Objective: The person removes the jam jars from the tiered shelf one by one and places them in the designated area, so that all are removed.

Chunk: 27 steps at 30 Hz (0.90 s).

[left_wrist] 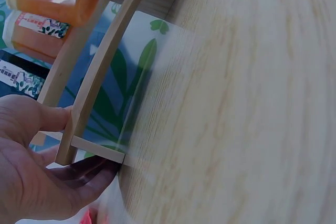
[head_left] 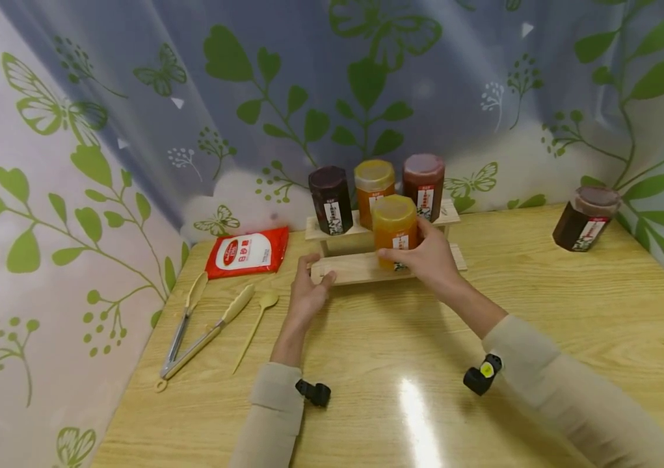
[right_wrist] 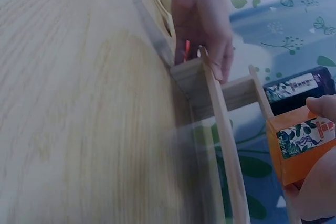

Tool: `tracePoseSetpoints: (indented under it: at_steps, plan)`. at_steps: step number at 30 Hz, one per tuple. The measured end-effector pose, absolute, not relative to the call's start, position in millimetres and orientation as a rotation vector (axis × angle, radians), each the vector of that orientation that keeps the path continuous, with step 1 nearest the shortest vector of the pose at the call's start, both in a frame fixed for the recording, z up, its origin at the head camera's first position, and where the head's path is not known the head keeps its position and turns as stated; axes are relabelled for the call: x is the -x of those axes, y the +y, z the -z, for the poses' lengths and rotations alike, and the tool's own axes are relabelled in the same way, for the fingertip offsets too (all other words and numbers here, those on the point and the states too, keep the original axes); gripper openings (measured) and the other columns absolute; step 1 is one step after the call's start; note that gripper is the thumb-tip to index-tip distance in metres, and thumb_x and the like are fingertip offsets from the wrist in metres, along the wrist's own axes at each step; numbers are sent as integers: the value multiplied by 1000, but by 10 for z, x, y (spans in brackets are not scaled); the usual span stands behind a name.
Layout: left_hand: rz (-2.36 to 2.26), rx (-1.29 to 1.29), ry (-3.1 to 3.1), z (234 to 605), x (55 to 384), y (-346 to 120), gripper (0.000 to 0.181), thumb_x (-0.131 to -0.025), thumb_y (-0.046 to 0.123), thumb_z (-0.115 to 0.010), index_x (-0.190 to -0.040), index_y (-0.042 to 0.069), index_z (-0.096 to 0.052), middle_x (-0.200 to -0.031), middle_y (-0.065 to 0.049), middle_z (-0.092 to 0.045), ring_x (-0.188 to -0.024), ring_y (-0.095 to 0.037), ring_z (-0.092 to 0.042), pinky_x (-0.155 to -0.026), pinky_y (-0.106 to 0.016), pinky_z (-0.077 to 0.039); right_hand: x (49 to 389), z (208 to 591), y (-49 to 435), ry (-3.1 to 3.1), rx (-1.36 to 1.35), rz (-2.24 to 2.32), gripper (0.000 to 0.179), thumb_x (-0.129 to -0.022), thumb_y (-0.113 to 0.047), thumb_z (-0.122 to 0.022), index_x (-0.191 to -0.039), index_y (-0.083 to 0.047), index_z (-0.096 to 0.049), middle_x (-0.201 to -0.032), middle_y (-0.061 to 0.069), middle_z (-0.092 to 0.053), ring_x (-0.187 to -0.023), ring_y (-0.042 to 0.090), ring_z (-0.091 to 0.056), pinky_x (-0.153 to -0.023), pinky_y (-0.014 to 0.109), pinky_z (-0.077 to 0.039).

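I watch the left hand (head_left: 307,296) pinching the near-left end of the two-tier wooden rack (head_left: 348,270); I'd keep that brace light, so nothing tips. The right hand (head_left: 430,257) is clamped round the faceted orange jar (head_left: 393,224) above the lower step. I'd keep its base level and clear of the dark jar (head_left: 330,192), yellow-topped jar (head_left: 374,174) and reddish jar (head_left: 422,174) behind.
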State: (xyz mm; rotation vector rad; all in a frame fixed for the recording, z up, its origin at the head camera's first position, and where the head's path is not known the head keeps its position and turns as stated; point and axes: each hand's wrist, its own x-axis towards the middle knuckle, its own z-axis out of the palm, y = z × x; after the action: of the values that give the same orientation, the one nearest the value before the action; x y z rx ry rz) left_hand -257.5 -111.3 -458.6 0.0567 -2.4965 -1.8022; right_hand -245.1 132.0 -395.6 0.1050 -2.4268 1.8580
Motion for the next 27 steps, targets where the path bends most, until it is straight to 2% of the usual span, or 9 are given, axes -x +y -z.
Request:
tracePoseSetpoints:
  at_steps: [10, 16, 27]
  plan:
    - [1795, -74, -2511, 4588, 2578, -1112, 52, -101, 12, -69, -148, 11, -47, -157, -21, -46, -151, -37, -32, -122, -55, -28, 2375, 3796, 1650, -2408, -29, -1902, 83, -88, -25, -86, -155, -10, -40, -146, 15, -54, -131, 34, -53, -111, 52, -44]
    - [1786, -62, -2502, 4577, 2583, -1109, 51, -100, 12, -69, -147, 10, -48, -157, -21, -46, -151, -37, -32, -122, -54, -27, 2349, 3737, 1903, -2421, 11, -1809, 83, -88, -31, -85, -155, -10, -41, -145, 15, -54, -128, 31, -54, -108, 51, -46]
    - [1822, -59, -2503, 4589, 2586, -1109, 52, -101, 14, -68, -148, 11, -46, -161, -22, -39, -153, -40, -27, -122, -57, -25, 2352, 3762, 2369, -2408, 136, -1727, 83, -88, -39, -84, -154, -9, -42, -130, 1, -55, -114, 16, -54, -90, 30, -49]
